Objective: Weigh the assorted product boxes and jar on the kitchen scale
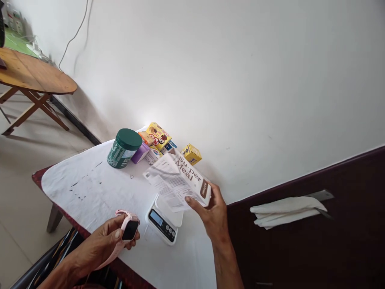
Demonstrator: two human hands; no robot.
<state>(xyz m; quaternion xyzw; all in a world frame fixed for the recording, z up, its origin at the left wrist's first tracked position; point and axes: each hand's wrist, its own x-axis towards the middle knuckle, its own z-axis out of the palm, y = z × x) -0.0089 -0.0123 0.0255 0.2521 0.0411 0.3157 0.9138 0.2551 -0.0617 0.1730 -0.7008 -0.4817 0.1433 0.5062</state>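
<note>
My left hand (112, 237) is closed on a smartwatch (130, 230) with a pink strap and a dark screen, over the table's near edge. In my right hand (213, 212) is a white and brown carton (192, 176) printed "Su-per Meal", gripped at its lower right end and tilted. Printed papers or a flap show along the carton's left side; I cannot tell which. Just below the carton sits a white digital kitchen scale (162, 224) with a lit display, its platform partly hidden. The watch is left of the scale, apart from it.
Behind the carton stand a green tub (124, 148), a purple box (140, 153), a yellow snack box (158, 134) and another yellow box (191, 154). A white cloth (90, 180) covers the table by the wall. A wooden folding table (36, 72) stands far left.
</note>
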